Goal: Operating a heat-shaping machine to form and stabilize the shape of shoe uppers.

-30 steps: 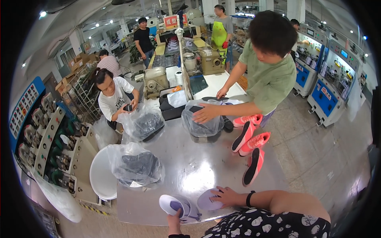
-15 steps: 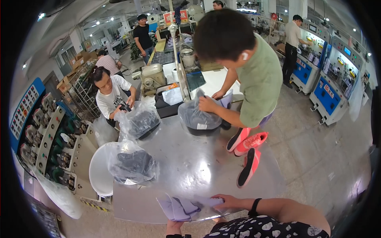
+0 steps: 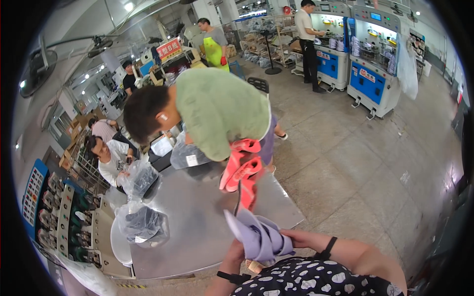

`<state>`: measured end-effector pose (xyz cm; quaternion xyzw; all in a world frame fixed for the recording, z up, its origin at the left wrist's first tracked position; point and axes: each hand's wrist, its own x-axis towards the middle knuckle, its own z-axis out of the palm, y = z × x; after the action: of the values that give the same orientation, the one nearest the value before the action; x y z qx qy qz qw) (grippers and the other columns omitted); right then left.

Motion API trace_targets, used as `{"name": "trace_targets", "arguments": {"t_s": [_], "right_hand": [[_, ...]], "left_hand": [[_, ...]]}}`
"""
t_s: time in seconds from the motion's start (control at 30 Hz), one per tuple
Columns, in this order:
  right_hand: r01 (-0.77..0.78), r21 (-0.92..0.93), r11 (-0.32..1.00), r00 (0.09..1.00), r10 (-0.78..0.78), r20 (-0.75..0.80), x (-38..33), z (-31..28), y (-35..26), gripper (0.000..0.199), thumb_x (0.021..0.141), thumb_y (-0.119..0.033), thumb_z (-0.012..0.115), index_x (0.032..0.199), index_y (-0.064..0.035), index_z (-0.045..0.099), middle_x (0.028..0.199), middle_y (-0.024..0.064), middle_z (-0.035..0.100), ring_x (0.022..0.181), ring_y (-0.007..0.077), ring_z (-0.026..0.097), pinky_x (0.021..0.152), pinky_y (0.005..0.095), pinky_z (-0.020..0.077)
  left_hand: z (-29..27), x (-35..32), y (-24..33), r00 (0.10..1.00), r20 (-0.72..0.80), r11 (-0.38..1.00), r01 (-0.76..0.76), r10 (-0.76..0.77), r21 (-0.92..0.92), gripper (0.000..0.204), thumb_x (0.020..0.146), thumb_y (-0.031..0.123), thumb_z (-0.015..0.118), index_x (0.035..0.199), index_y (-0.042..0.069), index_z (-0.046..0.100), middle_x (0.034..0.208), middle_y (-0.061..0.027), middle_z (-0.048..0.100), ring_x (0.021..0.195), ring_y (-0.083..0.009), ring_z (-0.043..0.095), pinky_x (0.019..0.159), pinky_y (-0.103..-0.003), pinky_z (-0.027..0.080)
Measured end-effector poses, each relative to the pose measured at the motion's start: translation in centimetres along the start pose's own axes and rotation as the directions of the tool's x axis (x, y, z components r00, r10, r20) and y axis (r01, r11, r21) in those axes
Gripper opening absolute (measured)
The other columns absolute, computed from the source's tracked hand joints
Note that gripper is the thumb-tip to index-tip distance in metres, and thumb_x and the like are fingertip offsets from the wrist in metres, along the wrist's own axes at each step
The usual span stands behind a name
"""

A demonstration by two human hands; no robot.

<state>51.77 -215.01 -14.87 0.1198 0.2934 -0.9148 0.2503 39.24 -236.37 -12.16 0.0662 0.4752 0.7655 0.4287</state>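
Close to my body, at the near edge of the metal table, I hold a bundle of lavender shoe uppers. My left hand is closed round the bundle's left side, its fingers partly hidden behind the fabric. On the right side my right hand grips the uppers, thumb toward me. The pieces overlap, with curved edges folded over each other. Just beyond them are several coral-red shoes with dark soles, at the table's right part beside a co-worker in a green shirt.
Plastic-lined bins with dark contents, one nearer and another farther, stand on the table's left. A third bagged bin is partly behind the co-worker. A white tub and a machine stand left; blue-white machines stand far right.
My view has swung right. The lavender uppers have come up off the table's near edge toward my body, gathered between both hands. The green-shirted co-worker leans farther over the table.
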Motion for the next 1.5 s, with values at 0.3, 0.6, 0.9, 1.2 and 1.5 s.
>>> {"name": "trace_targets", "arguments": {"t_s": [0.3,0.6,0.9,1.2,1.5], "right_hand": [[0.232,-0.161,0.959,0.905,-0.273,-0.326,-19.3,-6.8,-2.7,0.055,0.1,-0.04,0.043,0.143,-0.0068,0.036,0.14,0.0079,0.047,0.125,0.0162,0.048,0.106,0.0332,0.0391],[0.332,-0.248,0.91,0.819,-0.408,-0.402,-23.3,-13.3,-11.5,0.054,0.103,-0.043,0.029,0.14,-0.0045,0.041,0.139,0.0106,0.048,0.124,0.0181,0.048,0.106,0.0331,0.0389],[0.156,-0.358,0.921,0.448,-0.389,-0.805,-32.2,-33.1,-23.1,0.052,0.096,-0.047,0.046,0.13,-0.0082,0.049,0.121,0.0103,0.06,0.1,0.0194,0.062,0.083,0.0349,0.0509],[-0.048,0.238,0.97,-0.156,0.228,-0.961,-49.3,-54.6,-7.2,0.026,0.086,-0.028,0.048,0.087,-0.0074,0.063,0.073,0.013,0.063,0.057,0.0278,0.061,0.058,0.0451,0.0501],[-0.028,0.038,0.999,0.065,0.04,-0.997,-55.1,-72.7,-41.2,0.016,0.087,-0.02,0.051,0.076,-0.0084,0.055,0.063,0.0069,0.058,0.051,0.0228,0.056,0.044,0.0394,0.0436]], "left_hand": [[17.3,5.3,-8.3,0.983,0.176,0.847,-0.054,-0.047,0.529,0.047,0.087,0.02,0.069,0.126,-0.001,0.052,0.118,-0.0097,0.061,0.104,-0.0203,0.061,0.092,-0.033,0.049],[25.6,16.7,-10.7,0.862,0.295,0.904,0.346,-0.412,0.252,0.044,0.086,0.017,0.07,0.124,0.0,0.055,0.118,-0.0106,0.062,0.104,-0.019,0.062,0.091,-0.034,0.051],[33.8,41.6,-14.4,0.773,0.182,0.778,0.625,-0.607,-0.063,0.035,0.093,0.02,0.058,0.126,0.01,0.055,0.121,-0.0084,0.062,0.107,-0.0239,0.062,0.091,-0.041,0.052],[48.6,63.7,-13.9,0.728,0.115,0.731,0.682,-0.676,-0.018,0.031,0.097,0.027,0.052,0.123,0.011,0.057,0.12,-0.0067,0.063,0.109,-0.0254,0.061,0.09,-0.044,0.051],[65.3,83.0,-21.6,0.597,0.304,0.651,0.75,-0.742,0.116,0.035,0.088,0.021,0.067,0.12,0.01,0.057,0.118,-0.0064,0.063,0.101,-0.0212,0.064,0.083,-0.042,0.056]]}}
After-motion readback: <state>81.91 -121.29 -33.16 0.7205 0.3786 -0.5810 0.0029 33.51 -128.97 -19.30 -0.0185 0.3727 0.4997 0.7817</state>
